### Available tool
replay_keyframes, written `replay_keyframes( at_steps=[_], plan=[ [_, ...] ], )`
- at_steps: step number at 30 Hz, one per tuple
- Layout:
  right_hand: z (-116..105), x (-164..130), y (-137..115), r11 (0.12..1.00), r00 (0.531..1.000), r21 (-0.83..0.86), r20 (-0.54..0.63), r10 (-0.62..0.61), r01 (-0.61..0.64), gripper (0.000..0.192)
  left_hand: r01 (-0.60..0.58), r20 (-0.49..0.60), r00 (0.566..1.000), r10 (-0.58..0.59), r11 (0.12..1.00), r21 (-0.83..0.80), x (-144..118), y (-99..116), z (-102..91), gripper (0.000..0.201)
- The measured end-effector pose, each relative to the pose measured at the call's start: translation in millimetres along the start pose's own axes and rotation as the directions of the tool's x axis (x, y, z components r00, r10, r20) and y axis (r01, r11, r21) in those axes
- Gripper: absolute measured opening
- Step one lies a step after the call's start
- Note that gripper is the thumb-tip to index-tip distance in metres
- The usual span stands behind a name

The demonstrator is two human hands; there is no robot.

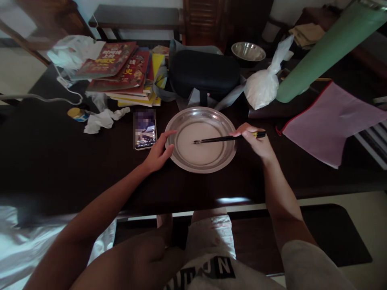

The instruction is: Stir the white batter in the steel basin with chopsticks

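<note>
A shallow round metal basin (pixel 200 166) stands on the dark table in front of me, with a pale, whitish layer (pixel 199 151) in its bottom. My left hand (pixel 159 152) holds its left rim, thumb and forefinger apart and curled over the edge. Black chopsticks with gold-coloured ends (pixel 217 139) are gripped in my right hand (pixel 252 139) above the right rim. Their tips point left and reach the whitish layer near the middle; whether they dip into it I cannot tell.
Left of the basin lie a lit phone (pixel 145 129), crumpled tissue (pixel 99 121), a small jar (pixel 78 114) and stacked books (pixel 121 68). Behind are a black case (pixel 204 72), a metal bowl (pixel 248 52), a tied bag of white powder (pixel 261 86), and a tall green cylinder (pixel 329 48). A pink pouch (pixel 326 125) lies right.
</note>
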State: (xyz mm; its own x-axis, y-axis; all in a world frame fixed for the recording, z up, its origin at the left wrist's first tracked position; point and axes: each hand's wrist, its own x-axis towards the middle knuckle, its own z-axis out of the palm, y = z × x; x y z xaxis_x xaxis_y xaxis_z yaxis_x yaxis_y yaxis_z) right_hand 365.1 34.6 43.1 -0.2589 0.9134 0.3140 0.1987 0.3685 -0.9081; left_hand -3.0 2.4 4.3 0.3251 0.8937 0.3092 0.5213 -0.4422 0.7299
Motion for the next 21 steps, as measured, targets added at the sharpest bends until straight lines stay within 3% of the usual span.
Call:
replay_keyframes(
  at_steps=[4,9,14,18,21],
  plan=[
    [-2.1,0.0,2.3,1.000,0.991,0.026,-0.136,0.006,-0.003,0.030,-0.003,0.001,1.000,0.003,1.000,-0.002,0.2,0.3,-0.5,0.061],
    [0.3,0.1,1.2,1.000,0.999,0.010,0.047,-0.018,0.017,0.028,0.004,0.007,1.000,-0.004,1.000,0.003,0.2,0.9,-0.7,0.061],
    [-2.2,-0.2,-1.3,1.000,0.987,0.013,-0.162,0.004,-0.002,0.031,-0.002,0.003,1.000,0.002,1.000,0.005,0.3,-0.2,-0.1,0.062],
    [0.0,-0.3,-0.5,1.000,1.000,0.005,0.021,-0.004,0.004,0.030,-0.009,0.002,1.000,0.009,1.000,0.009,0.1,-1.1,-0.2,0.062],
    [-0.2,-0.2,1.8,1.000,1.000,-0.001,-0.027,-0.014,0.014,0.028,-0.004,0.002,1.000,0.004,1.000,0.015,-0.2,-1.5,-0.2,0.061]
  ],
)
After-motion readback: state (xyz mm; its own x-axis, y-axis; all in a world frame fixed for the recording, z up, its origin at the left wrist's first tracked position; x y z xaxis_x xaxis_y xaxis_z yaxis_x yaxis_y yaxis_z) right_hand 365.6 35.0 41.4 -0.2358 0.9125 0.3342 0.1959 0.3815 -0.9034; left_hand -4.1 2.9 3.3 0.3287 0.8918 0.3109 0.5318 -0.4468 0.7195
